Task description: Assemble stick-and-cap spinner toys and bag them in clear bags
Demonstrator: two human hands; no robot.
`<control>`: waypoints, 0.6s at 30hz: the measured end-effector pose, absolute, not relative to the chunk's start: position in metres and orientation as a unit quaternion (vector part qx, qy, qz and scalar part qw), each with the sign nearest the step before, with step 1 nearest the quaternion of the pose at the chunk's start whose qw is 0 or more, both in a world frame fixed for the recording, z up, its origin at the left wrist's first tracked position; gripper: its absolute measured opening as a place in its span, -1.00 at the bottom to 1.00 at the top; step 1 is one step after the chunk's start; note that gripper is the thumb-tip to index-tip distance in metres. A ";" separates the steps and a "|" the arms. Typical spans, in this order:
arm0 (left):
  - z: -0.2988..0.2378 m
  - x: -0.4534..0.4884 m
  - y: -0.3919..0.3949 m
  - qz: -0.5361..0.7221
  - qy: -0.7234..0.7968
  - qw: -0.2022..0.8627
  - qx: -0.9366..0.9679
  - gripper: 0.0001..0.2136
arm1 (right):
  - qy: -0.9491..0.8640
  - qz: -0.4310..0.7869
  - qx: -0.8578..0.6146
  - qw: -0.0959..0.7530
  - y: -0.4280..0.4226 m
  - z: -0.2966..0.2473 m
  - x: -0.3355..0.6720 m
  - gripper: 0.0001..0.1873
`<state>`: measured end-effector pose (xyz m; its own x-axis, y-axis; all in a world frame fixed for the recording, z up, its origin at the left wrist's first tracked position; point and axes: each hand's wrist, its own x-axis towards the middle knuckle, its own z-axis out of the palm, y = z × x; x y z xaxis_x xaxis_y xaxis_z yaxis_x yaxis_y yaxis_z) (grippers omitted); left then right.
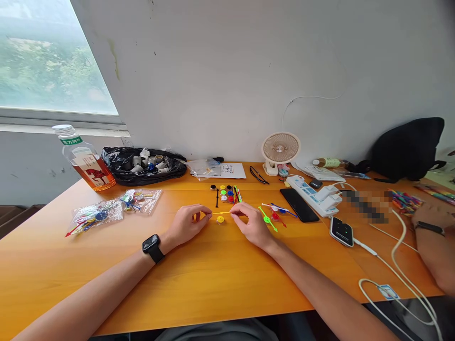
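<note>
My left hand (186, 224) pinches one end of a thin yellow plastic arrow (222, 212), and the fingers of my right hand (253, 224) close on its other end. Just below the arrow, a yellow round base (220, 219) rests on the table; whether the two touch I cannot tell. Beyond my hands lie a black arrow (217, 198) and a cluster of round bases, among them a white one (223, 187). Several more arrows stand bunched by them. To the right of my right hand are a green arrow with a round base (267, 219) and red and blue-white pieces (275, 216).
Bagged colourful pieces (99, 217), a tea bottle (88, 163) and a black bag (142, 166) are at left. Rightward lie a phone (299, 204), power strip (313, 195), a white-edged device (341, 231) and cables. A small fan (280, 148) stands behind. Another person's arm (432, 246) rests far right.
</note>
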<state>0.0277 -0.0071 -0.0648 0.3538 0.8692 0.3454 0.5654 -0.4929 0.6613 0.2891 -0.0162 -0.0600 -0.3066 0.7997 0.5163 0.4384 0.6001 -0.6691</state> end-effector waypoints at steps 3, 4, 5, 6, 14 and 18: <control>-0.062 0.027 -0.009 0.331 0.448 0.210 0.803 -0.84 | -0.788 0.220 -0.399 0.415 -0.016 -0.062 0.289 -0.87; -0.061 0.027 -0.009 0.326 0.451 0.205 0.805 -0.85 | -0.789 0.224 -0.402 0.406 -0.016 -0.063 0.289 -0.87; -0.061 0.027 -0.009 0.322 0.455 0.201 0.806 -0.85 | -0.791 0.226 -0.407 0.398 -0.016 -0.064 0.289 -0.86; -0.060 0.027 -0.009 0.319 0.457 0.198 0.806 -0.86 | -0.791 0.228 -0.410 0.393 -0.016 -0.065 0.289 -0.86; -0.063 0.028 -0.009 0.312 0.447 0.199 0.814 -0.87 | -0.776 0.249 -0.416 0.403 -0.015 -0.065 0.291 -0.87; -0.062 0.028 -0.010 0.293 0.461 0.197 0.814 -0.88 | -0.776 0.263 -0.426 0.384 -0.014 -0.066 0.291 -0.87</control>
